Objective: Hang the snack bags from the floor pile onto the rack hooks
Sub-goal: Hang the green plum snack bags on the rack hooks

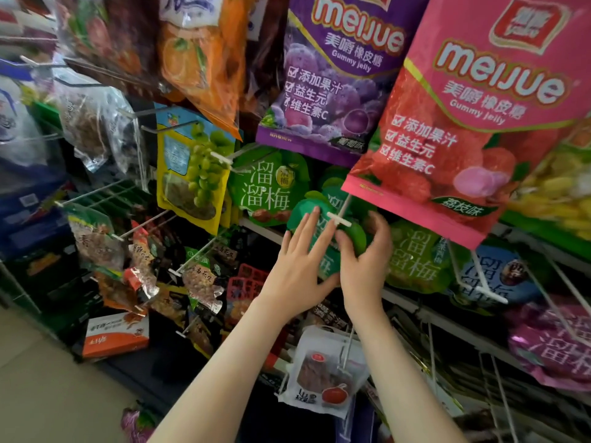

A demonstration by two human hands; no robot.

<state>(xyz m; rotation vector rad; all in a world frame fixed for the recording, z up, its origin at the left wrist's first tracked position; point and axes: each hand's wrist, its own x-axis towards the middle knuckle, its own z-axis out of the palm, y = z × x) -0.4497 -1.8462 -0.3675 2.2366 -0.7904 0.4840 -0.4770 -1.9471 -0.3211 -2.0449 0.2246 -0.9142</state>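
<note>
Green bag (pixel 356 239) is up at the rack (pixel 406 302), right at the white T-tip of a wire hook (pixel 339 220), w/ both hands on it. Left hand (pixel 300 266) lies flat on the bag's front, fingers straight & spread, thumb along the lower edge. Right hand (pixel 364 260) clamps the bag's right side, thumb on the front & fingers curled behind. Step in hand, I'd say: threading this bag onto the hook. The tip sits in front of the bag's upper part, but the hang hole is hidden, so can't tell if it's on yet. Next move prob needs the hole lined up w/ the T-tip, the bag slid back along the wire, then both hands let go. A pink bag (pixel 473 123) hangs low just above the right hand, so little room to lift. More green bags of the same kind hang on hooks either side, a purple bag (pixel 335 75) above. Room looks like a small shop: rack packed w/ snack bags on wire hooks, beige floor (pixel 38 378) lower left, an orange box (pixel 115 334) at the rack's foot. The floor pile isn't plainly in view.
</note>
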